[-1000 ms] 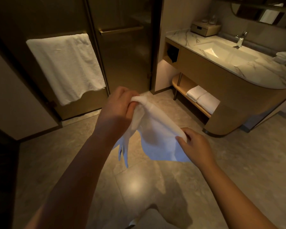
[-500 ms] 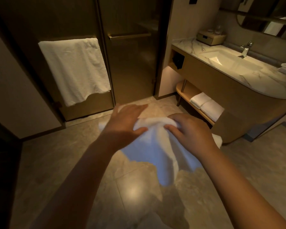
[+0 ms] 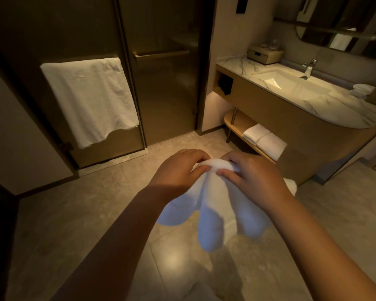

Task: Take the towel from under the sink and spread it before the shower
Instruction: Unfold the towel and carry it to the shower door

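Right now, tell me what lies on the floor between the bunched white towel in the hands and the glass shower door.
Nothing: the head view shows bare beige floor tile between the held towel and the shower door.

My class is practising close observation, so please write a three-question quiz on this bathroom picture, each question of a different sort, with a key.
1. True or false: the towel in the hands lies flat on the floor.
2. Which hands grip that towel? A) left hand only B) right hand only C) both
3. Fill in: folded towels lie on the ____ under the sink.

Key: 1 false, it hangs bunched in the air; 2 C; 3 shelf.
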Demonstrator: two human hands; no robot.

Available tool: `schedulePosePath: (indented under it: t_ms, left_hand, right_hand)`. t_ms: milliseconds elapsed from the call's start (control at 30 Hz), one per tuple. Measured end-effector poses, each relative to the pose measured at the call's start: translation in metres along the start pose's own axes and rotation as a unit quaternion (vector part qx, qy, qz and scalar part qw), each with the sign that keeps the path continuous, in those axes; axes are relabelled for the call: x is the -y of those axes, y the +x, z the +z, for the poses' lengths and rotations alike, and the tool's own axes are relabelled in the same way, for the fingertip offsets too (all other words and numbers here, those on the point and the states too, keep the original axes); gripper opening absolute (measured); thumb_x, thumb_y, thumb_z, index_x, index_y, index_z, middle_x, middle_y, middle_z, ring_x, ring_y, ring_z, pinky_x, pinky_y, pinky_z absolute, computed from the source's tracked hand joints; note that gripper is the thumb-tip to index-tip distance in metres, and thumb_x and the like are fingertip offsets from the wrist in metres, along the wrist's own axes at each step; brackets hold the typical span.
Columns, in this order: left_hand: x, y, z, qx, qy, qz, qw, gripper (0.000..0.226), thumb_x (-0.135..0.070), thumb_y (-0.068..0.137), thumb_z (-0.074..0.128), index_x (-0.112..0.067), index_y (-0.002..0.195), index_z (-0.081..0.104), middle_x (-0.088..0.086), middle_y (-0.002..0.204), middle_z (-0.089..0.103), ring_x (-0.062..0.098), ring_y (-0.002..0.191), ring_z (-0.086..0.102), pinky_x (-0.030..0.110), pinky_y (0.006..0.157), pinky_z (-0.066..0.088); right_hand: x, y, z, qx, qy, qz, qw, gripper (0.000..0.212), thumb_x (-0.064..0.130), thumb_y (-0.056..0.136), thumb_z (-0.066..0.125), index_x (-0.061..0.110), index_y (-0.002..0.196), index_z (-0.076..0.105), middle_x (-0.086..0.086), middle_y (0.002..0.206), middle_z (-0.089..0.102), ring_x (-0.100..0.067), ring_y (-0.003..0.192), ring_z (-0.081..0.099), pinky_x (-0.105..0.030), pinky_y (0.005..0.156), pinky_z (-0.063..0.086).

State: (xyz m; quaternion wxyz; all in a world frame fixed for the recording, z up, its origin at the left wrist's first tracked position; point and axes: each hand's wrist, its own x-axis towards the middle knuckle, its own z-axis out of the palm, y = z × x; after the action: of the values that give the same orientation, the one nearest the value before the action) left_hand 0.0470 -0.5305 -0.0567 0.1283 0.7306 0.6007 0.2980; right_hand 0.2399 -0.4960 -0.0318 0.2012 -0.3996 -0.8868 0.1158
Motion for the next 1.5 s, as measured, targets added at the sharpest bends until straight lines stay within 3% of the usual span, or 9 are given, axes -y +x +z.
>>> schedulePosePath:
  t_ms: [200, 433, 567, 733, 900, 1000, 1167, 1400, 1500]
  left_hand:
    - [-0.007, -0.001, -0.004, -0.058, -0.041, -0.010, 0.997, 0.014, -0.026, 0.095, 0.048, -0.026, 0.104, 0.059, -0.009, 0.099, 0.060, 0.007, 0.088, 0.052, 0.008, 0.069, 0.032]
    - [0.010, -0.009, -0.022, -0.122, -0.065, -0.041, 0.990, 0.015, -0.029, 0.095, 0.047, -0.031, 0.104, 0.058, -0.014, 0.100, 0.057, -0.003, 0.091, 0.050, 0.016, 0.075, 0.042]
    - [0.019, -0.014, -0.024, -0.118, -0.044, -0.059, 0.990, 0.016, -0.032, 0.096, 0.045, -0.030, 0.106, 0.057, -0.013, 0.102, 0.057, -0.001, 0.090, 0.051, 0.014, 0.073, 0.040]
    - [0.030, -0.021, -0.019, -0.080, -0.011, -0.098, 0.992, 0.013, -0.027, 0.097, 0.043, -0.031, 0.104, 0.054, -0.011, 0.100, 0.053, 0.007, 0.088, 0.051, 0.018, 0.069, 0.036]
    - [0.012, -0.025, -0.016, -0.027, -0.113, -0.054, 0.992, 0.035, -0.018, 0.087, 0.049, -0.035, 0.118, 0.055, -0.013, 0.116, 0.058, 0.003, 0.106, 0.054, 0.028, 0.090, 0.046]
    - [-0.005, -0.025, -0.013, 0.004, -0.154, -0.032, 0.988, 0.036, -0.039, 0.083, 0.055, -0.041, 0.119, 0.052, -0.018, 0.113, 0.060, -0.001, 0.103, 0.054, 0.027, 0.087, 0.048]
    - [-0.010, -0.022, -0.010, -0.029, -0.173, -0.046, 0.983, 0.018, -0.035, 0.090, 0.056, -0.034, 0.108, 0.058, -0.015, 0.100, 0.063, 0.003, 0.092, 0.058, 0.039, 0.082, 0.051]
    - [-0.010, -0.023, -0.012, -0.030, -0.184, -0.057, 0.981, 0.015, -0.035, 0.094, 0.050, -0.035, 0.107, 0.057, -0.016, 0.100, 0.061, 0.002, 0.092, 0.056, 0.027, 0.076, 0.045]
    - [-0.009, -0.024, -0.015, -0.028, -0.179, -0.055, 0.982, 0.016, -0.034, 0.095, 0.049, -0.034, 0.109, 0.056, -0.015, 0.103, 0.060, 0.002, 0.094, 0.055, 0.026, 0.075, 0.045]
  right_hand:
    - [-0.010, -0.004, -0.004, -0.011, 0.038, 0.039, 0.998, 0.030, 0.045, 0.084, 0.060, 0.034, 0.112, 0.059, 0.019, 0.094, 0.057, -0.003, 0.084, 0.054, -0.018, 0.066, 0.040]
    - [-0.033, -0.021, -0.003, -0.003, 0.075, 0.102, 0.992, 0.027, 0.036, 0.084, 0.064, 0.034, 0.111, 0.058, 0.025, 0.088, 0.054, 0.001, 0.083, 0.055, -0.023, 0.065, 0.044]
    - [-0.023, -0.022, -0.006, -0.069, 0.146, 0.107, 0.981, 0.022, 0.031, 0.086, 0.063, 0.032, 0.108, 0.060, 0.017, 0.093, 0.061, -0.005, 0.086, 0.059, -0.033, 0.072, 0.052]
    - [0.000, -0.013, -0.016, -0.136, 0.148, 0.076, 0.977, 0.017, 0.034, 0.083, 0.065, 0.034, 0.099, 0.060, 0.020, 0.083, 0.060, 0.001, 0.078, 0.056, -0.019, 0.059, 0.038]
    - [0.020, -0.001, -0.018, -0.120, 0.136, 0.067, 0.981, 0.023, 0.036, 0.079, 0.069, 0.030, 0.100, 0.065, 0.017, 0.090, 0.063, 0.001, 0.083, 0.055, -0.019, 0.064, 0.041]
    - [0.029, 0.003, -0.016, -0.116, 0.124, 0.056, 0.984, 0.024, 0.034, 0.078, 0.072, 0.029, 0.100, 0.064, 0.015, 0.091, 0.061, 0.001, 0.083, 0.056, -0.016, 0.064, 0.040]
    - [0.032, -0.001, -0.017, -0.118, 0.123, 0.065, 0.983, 0.028, 0.037, 0.076, 0.073, 0.033, 0.102, 0.062, 0.027, 0.087, 0.054, 0.008, 0.081, 0.052, -0.009, 0.064, 0.036]
    - [0.018, -0.018, -0.016, -0.080, 0.297, 0.066, 0.949, 0.040, 0.055, 0.087, 0.050, 0.033, 0.118, 0.060, 0.015, 0.109, 0.064, -0.006, 0.102, 0.060, -0.037, 0.086, 0.053]
    - [0.014, -0.026, -0.007, -0.088, 0.312, 0.046, 0.945, 0.036, 0.048, 0.090, 0.046, 0.041, 0.124, 0.056, 0.021, 0.114, 0.061, -0.002, 0.107, 0.057, -0.030, 0.087, 0.052]
